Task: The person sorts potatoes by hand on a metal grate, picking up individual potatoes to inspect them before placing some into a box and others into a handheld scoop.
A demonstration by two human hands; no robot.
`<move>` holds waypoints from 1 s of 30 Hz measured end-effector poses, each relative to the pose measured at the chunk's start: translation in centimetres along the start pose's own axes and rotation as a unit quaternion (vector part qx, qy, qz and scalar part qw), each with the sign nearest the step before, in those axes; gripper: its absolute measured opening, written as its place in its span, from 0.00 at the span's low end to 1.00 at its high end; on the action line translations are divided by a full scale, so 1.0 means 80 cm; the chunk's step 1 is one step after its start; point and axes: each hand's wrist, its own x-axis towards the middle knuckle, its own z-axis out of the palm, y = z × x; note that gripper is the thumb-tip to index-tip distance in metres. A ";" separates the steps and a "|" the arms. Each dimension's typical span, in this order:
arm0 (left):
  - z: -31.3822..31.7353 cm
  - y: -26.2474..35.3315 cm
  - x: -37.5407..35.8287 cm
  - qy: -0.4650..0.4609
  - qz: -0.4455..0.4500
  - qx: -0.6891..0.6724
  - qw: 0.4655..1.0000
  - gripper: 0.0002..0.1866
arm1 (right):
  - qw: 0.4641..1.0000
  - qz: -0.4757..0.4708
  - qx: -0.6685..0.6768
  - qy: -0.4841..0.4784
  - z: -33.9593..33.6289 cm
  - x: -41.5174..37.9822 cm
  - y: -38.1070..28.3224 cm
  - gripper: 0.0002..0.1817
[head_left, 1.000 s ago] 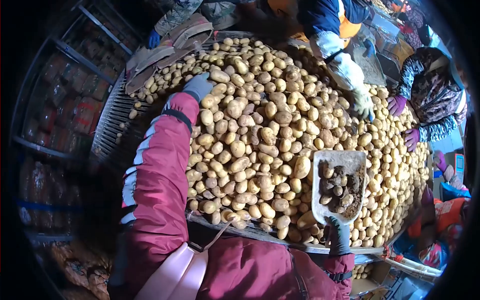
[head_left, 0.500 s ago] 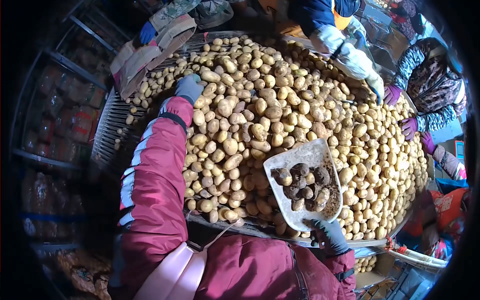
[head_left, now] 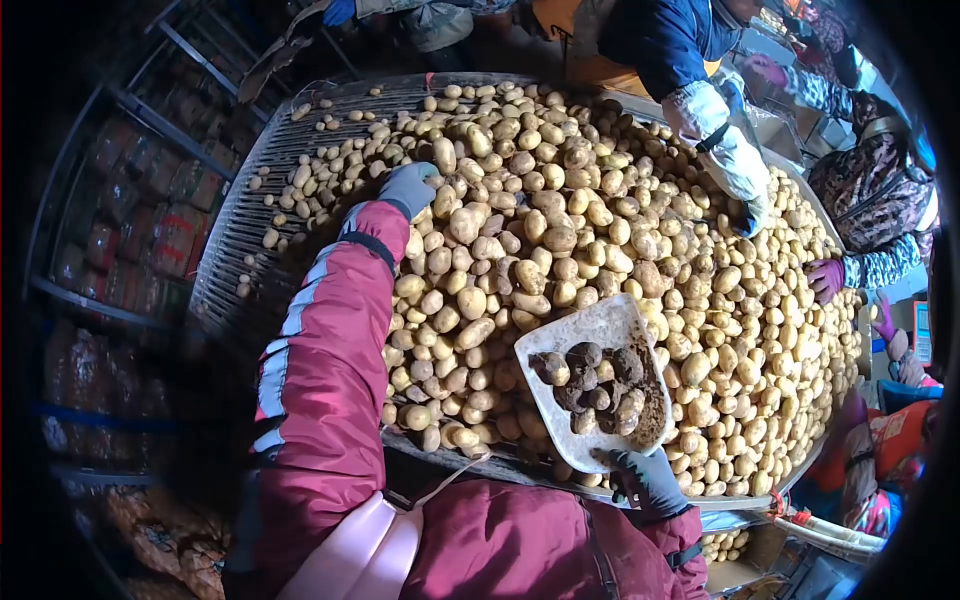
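Note:
My left hand, in a grey glove, reaches onto the upper left of a large heap of potatoes. Its fingertips touch the potatoes there, but the back of the hand hides most of the fingers. Near the front edge, my right hand, also gloved, grips the handle end of a white plastic scoop. Several dark, soil-caked potatoes lie in the scoop with loose dirt, and the scoop rests over the heap.
A slatted metal rack bears the heap's left side. Across from me a co-worker's white sleeve reaches into the potatoes. At the right are another person's purple glove and camouflage sleeve. Packed bags fill shelving at the left.
The view has shifted slightly. A co-worker's cardboard-coloured bag has moved off the rack at upper left. Purple-gloved hands at the right have lifted away. My right hand still holds the scoop.

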 end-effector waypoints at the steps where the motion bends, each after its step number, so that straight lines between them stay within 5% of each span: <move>1: 0.002 -0.001 0.002 -0.001 0.000 0.000 1.000 0.23 | 1.000 0.002 0.002 -0.008 -0.002 -0.001 -0.002 0.14; 7: -0.003 0.005 -0.012 -0.022 0.026 -0.168 0.985 0.19 | 1.000 0.016 -0.014 -0.003 0.004 -0.002 -0.013 0.11; 10: -0.011 0.075 -0.080 -0.086 0.092 -0.385 0.914 0.17 | 0.998 0.023 -0.054 0.000 0.008 0.002 -0.017 0.11; 11: -0.004 0.095 -0.103 -0.109 0.125 -0.363 0.917 0.18 | 0.998 0.023 -0.056 -0.004 0.007 0.007 -0.012 0.11; 12: -0.008 0.122 -0.136 -0.241 0.115 -0.371 0.889 0.24 | 0.999 0.016 -0.047 -0.007 0.003 0.015 -0.004 0.11; 14: 0.003 0.148 -0.183 -0.276 0.236 -0.248 0.898 0.30 | 0.999 0.010 -0.040 -0.009 0.003 0.017 -0.006 0.11; 20: -0.003 0.104 -0.151 -0.114 0.093 -0.405 0.903 0.23 | 0.999 0.007 0.035 0.017 -0.012 -0.004 0.003 0.12; 23: 0.037 0.102 -0.164 -0.167 0.171 -0.255 0.937 0.23 | 0.999 0.023 -0.001 0.030 -0.028 -0.013 0.010 0.12; 27: 0.101 0.114 -0.183 -0.103 0.295 -0.042 0.949 0.34 | 0.999 0.034 0.009 0.027 -0.048 -0.007 0.028 0.12; 30: 0.101 0.127 -0.197 -0.078 0.252 0.027 0.964 0.37 | 0.995 -0.067 -0.072 -0.029 -0.062 -0.005 0.039 0.12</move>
